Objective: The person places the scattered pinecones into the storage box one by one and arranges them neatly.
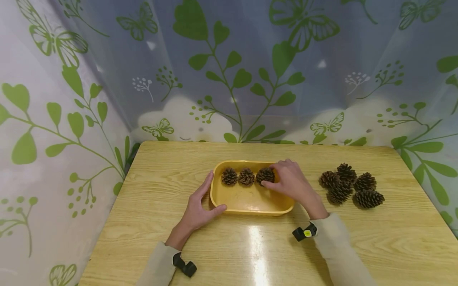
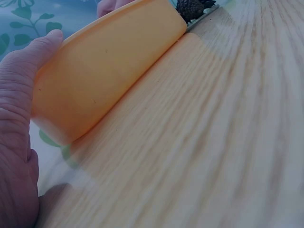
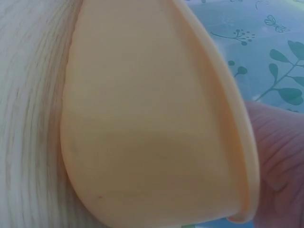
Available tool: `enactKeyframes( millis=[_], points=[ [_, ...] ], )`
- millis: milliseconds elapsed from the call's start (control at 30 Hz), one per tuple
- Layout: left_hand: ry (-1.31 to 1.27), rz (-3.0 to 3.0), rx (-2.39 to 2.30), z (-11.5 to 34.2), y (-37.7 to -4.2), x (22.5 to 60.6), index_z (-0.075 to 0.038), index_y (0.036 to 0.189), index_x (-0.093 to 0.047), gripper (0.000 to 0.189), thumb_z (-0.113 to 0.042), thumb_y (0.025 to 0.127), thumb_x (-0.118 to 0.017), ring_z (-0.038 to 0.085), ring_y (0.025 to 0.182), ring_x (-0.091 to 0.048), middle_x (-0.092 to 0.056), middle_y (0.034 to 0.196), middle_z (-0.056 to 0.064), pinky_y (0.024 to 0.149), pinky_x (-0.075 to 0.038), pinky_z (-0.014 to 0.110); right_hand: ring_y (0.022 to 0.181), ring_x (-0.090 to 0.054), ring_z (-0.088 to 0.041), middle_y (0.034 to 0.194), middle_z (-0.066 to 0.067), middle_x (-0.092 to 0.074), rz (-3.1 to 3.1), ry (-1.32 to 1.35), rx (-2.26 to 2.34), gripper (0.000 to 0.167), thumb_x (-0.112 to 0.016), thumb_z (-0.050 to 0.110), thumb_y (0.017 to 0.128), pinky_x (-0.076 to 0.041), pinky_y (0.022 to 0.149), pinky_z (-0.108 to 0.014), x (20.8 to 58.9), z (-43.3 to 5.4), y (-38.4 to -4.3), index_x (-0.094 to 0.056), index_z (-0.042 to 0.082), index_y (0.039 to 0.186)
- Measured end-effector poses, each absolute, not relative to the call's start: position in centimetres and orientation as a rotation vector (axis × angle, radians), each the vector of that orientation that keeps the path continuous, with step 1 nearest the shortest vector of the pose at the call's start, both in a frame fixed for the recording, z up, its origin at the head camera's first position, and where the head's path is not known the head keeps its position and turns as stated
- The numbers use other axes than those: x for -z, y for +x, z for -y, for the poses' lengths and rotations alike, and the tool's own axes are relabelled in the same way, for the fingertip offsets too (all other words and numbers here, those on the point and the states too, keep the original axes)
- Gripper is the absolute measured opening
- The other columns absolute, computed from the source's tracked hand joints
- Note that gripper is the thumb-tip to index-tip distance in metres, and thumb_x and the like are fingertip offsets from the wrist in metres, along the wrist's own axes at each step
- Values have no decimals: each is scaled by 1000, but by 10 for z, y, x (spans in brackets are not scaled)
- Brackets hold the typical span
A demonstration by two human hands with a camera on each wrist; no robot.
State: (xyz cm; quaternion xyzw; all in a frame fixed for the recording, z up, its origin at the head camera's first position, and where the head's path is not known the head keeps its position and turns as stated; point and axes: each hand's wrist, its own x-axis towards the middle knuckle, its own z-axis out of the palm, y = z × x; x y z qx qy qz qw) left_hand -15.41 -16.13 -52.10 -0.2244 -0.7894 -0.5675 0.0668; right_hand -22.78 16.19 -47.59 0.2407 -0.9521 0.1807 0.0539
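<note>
A yellow plastic tray [image 1: 247, 212] stands on the wooden table, with three brown pine cones in a row along its far side. My right hand [image 1: 291, 180] reaches over the tray's right end and grips the rightmost pine cone [image 1: 264, 175] between thumb and fingers. The left [image 1: 229, 176] and middle [image 1: 246, 176] pine cones sit beside it, untouched. At the tray's left end my left hand [image 1: 198, 208] rests against the wall, thumb at the near rim and fingers straight along the side. In the right wrist view the tray wall [image 3: 142, 109] hides the held cone.
To the right of the tray, a loose group of several pine cones [image 1: 340, 192] lies on the table [image 1: 157, 171]. Behind the table hangs a curtain [image 1: 243, 79] with green leaves and butterflies, and a similar one runs along the left side.
</note>
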Motion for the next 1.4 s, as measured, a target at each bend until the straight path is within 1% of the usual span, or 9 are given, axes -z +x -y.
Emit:
enactKeyframes(
  millis=[100,200,467,700,800,900,1000,1200,1400],
  points=[
    [-680,2372,1718,161,-153,519,6,162,-26,103,-8,81,-88,39,156,-24,-26,167,27,124,-20,21,96,-62,-34,86,-8,-70,2899,737,-529,62,-83,48,87,-48,87,-50,478,-159,-229,-73,-3,121],
    [-683,2368,1723,161,-154,520,5,162,-26,104,-8,80,-88,39,156,-24,-26,168,26,124,-20,21,97,-62,-34,86,-7,-69,2904,747,-517,62,-83,48,87,-48,87,-50,479,-157,-230,-73,-3,121],
    [-681,2372,1724,162,-154,521,4,163,-25,104,-5,80,-88,38,157,-23,-25,168,25,125,-20,22,100,-64,-35,97,-11,-74,2908,768,-479,63,-83,50,87,-50,90,-52,480,-150,-234,-73,-2,121],
    [-680,2382,1689,167,-166,553,-13,167,-24,110,-18,81,-91,25,159,-22,-24,172,8,126,-20,25,100,-63,-35,104,-14,-76,2924,761,-465,63,-83,50,87,-49,88,-51,480,-147,-234,-73,-2,121],
    [-673,2388,1688,166,-165,550,-9,167,-24,110,-14,80,-91,28,159,-22,-24,172,10,126,-20,26,100,-63,-35,109,-15,-76,2929,760,-456,62,-84,50,86,-49,88,-51,480,-146,-234,-74,-1,120],
    [-677,2375,1708,163,-159,536,0,165,-25,106,-9,80,-89,35,158,-22,-24,170,20,125,-19,23,99,-63,-35,111,-16,-76,2935,758,-452,61,-84,49,86,-48,88,-51,479,-145,-234,-74,-1,119],
    [-682,2369,1725,161,-155,524,5,163,-25,104,-8,80,-88,40,157,-22,-25,168,26,124,-19,22,99,-63,-35,112,-16,-76,2942,758,-449,60,-85,48,86,-48,87,-51,478,-144,-234,-74,-1,119],
    [-679,2377,1720,161,-154,521,5,163,-26,104,-8,81,-88,40,157,-23,-25,168,25,124,-19,22,96,-61,-34,107,-15,-76,2958,748,-441,58,-85,47,86,-47,85,-49,478,-142,-233,-74,-1,117],
    [-680,2368,1728,161,-154,521,4,163,-26,104,-9,81,-88,41,156,-23,-26,168,26,124,-19,21,96,-61,-34,108,-15,-76,2955,741,-420,62,-84,49,87,-47,84,-49,478,-144,-233,-73,-1,121]
  ],
)
